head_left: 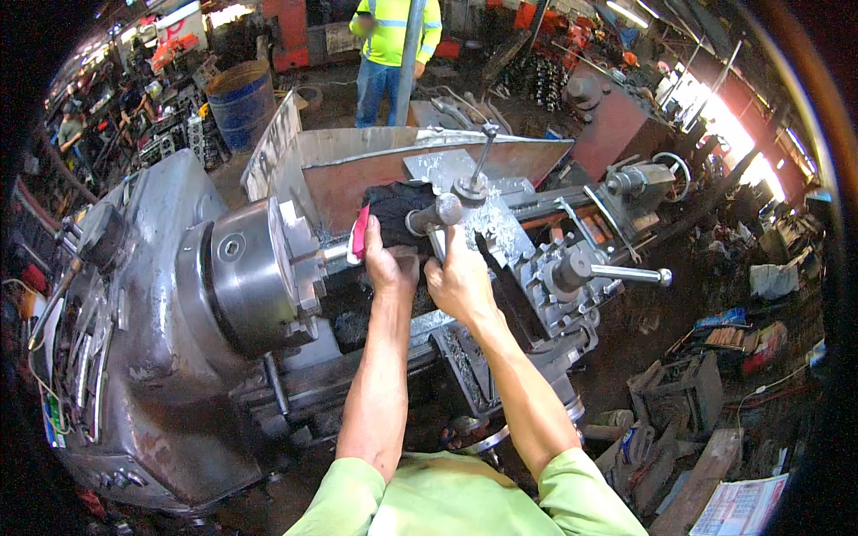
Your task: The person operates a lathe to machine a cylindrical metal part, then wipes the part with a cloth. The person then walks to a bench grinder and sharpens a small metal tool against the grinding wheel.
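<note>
Working gap: the left hand (393, 266) and right hand (460, 281) sat close together between the chuck (255, 272) and the tool carriage's clamp lever (630, 274), leaving little sideways room.
Far edge: a bent sheet-metal guard (357, 146) bounded the space beyond.
Left fingers: curled at the dark cloth (393, 201), thumb upright beside its red edge (360, 234); fingertips hidden.
Right fingers: wrapped around the stem of a T-shaped metal piece (435, 214), in front of the cloth.
Rod: a short bright length (335, 254) showed beside the chuck; its far end was covered.
Bystander: hi-vis top (398, 31), cut off above.
Lettering: printed sheet (740, 506), illegible.
</note>
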### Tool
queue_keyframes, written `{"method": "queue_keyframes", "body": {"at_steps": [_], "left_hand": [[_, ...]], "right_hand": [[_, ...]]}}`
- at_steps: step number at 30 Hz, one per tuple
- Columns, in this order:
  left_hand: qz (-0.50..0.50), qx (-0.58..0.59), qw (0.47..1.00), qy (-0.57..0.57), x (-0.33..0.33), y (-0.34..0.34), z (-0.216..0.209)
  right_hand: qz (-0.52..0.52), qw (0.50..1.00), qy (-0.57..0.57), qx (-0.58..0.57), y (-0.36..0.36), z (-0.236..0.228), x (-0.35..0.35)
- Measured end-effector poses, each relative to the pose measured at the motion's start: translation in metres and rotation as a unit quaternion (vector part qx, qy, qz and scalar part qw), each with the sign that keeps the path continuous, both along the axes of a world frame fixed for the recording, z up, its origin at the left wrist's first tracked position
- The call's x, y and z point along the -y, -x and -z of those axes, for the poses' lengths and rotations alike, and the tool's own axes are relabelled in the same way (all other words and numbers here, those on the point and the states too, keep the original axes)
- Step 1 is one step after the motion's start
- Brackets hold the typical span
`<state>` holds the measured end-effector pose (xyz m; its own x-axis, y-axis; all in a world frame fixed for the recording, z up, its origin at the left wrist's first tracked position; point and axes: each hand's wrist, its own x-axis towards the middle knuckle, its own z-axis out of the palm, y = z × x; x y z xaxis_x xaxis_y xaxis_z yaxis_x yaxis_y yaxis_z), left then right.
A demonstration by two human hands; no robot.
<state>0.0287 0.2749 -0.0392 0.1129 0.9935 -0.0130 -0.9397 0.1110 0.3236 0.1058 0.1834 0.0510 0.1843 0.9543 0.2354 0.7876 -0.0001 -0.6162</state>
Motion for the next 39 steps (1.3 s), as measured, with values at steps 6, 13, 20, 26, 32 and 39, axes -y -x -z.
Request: {"method": "queue_keyframes", "body": {"at_steps": [6, 13, 20, 26, 32, 39], "left_hand": [[0.079, 0.145, 0.986, 0.036, -0.007, 0.003, 0.006], [-0.013, -0.002, 1.0, 0.024, -0.004, 0.004, 0.014], [-0.065, -0.185, 0.98, 0.024, 0.024, 0.003, 0.025], [0.173, -0.177, 0.968, 0.048, 0.099, 0.07, 0.056], [0.369, -0.068, 0.919, 0.12, 0.169, 0.103, 0.083], [0.282, -0.251, 0.915, 0.142, 0.208, 0.098, 0.107]], "right_hand": [[-0.005, 0.972, -0.233, -0.013, 0.008, 0.009, -0.013], [0.008, 1.0, -0.023, -0.011, -0.007, 0.027, -0.016], [0.015, 0.986, -0.004, -0.169, -0.011, 0.015, 0.066], [0.01, 0.971, 0.127, -0.2, -0.043, 0.052, 0.167], [0.118, 0.923, 0.15, -0.334, -0.057, 0.085, 0.243], [0.245, 0.902, -0.08, -0.347, -0.07, 0.11, 0.306]]}}
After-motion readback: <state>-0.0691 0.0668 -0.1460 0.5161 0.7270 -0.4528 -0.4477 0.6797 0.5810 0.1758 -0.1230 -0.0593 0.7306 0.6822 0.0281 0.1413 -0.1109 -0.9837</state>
